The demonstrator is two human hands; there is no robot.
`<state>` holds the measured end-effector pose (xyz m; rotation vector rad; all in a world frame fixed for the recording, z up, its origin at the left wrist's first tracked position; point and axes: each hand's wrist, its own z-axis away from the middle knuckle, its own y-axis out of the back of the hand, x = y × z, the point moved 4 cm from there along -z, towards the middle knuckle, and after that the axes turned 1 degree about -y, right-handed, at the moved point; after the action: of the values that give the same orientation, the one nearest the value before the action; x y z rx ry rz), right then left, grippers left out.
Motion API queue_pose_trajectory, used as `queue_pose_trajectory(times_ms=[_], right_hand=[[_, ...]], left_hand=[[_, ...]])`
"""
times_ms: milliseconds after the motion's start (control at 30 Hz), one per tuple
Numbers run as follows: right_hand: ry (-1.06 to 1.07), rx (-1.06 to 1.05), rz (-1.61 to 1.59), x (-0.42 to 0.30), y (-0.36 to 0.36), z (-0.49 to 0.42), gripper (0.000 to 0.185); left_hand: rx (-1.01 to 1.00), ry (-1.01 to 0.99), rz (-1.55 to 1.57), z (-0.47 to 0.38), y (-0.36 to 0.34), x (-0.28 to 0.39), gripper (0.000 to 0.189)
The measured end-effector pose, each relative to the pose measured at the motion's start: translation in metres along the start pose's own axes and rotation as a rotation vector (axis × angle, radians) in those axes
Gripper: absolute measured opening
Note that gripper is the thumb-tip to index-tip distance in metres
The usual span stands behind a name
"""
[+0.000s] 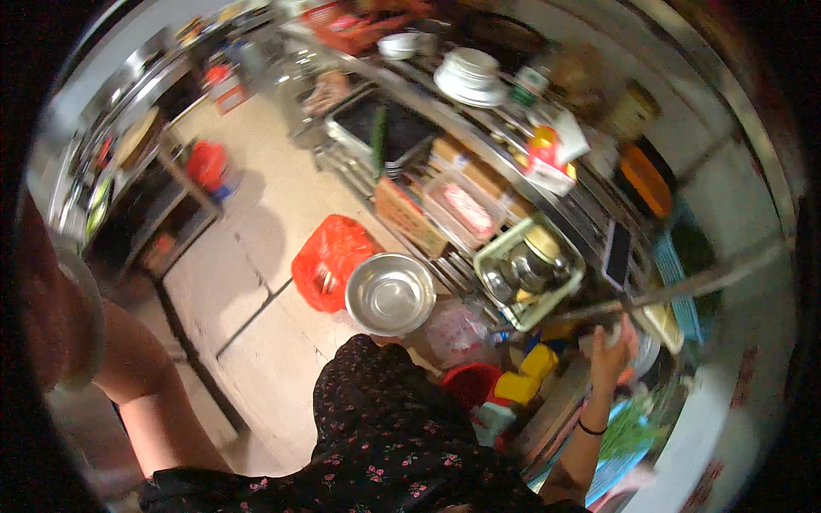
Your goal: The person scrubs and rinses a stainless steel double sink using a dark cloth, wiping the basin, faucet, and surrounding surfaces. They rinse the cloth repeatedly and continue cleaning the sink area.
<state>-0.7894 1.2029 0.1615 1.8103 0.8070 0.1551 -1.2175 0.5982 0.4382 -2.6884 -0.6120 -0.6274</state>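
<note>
My left hand (pixel 45 308) is raised close to the camera at the left edge, dark and blurred, with a pale bangle (pixel 86 320) at the wrist. Its fingers run out of sight. On the right, my right hand (pixel 609 356) reaches toward the lower end of the metal rack, fingers pointing up. A small pale patch shows among those fingers, too blurred to name. Close by it are a clear container (pixel 648 349) and leafy greens (pixel 635 423) in a blue basket. Before me, a stainless steel bowl (pixel 390 295) shows no contents, beside a red plastic bag (pixel 330 263).
The metal rack (pixel 478 144) bears stacked white bowls (pixel 471 74), a phone (pixel 617 253) and a tray of meat (pixel 462 208). A pale green basket (pixel 529 269) holds jars. Below stand a red bucket (pixel 471 385) and yellow items (pixel 523 381). A counter (pixel 135 138) lines the left.
</note>
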Motion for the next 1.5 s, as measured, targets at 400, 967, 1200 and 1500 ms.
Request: queue_pose_trajectory(times_ms=[400,967,1200,1500], right_hand=[[-0.118,0.080,0.140,-0.016,-0.053,-0.136,0.089],[0.143,-0.742,-0.915,-0.206,-0.124,-0.002,0.030],[0.057,-1.720,-0.901,-0.204,-0.212,0.231,0.061],[0.692,-1.553,-0.068,-0.303,-0.183,0.196,0.053]], left_hand=[[0.175,0.039,-0.673,-0.051,0.200,-0.026,0.034],[-0.381,0.066,-0.162,0.083,0.119,0.004,0.030],[-0.998,1.318,-0.128,0.408,0.211,-0.061,0.040],[-0.996,1.441,-0.427,0.412,0.330,-0.051,0.057]])
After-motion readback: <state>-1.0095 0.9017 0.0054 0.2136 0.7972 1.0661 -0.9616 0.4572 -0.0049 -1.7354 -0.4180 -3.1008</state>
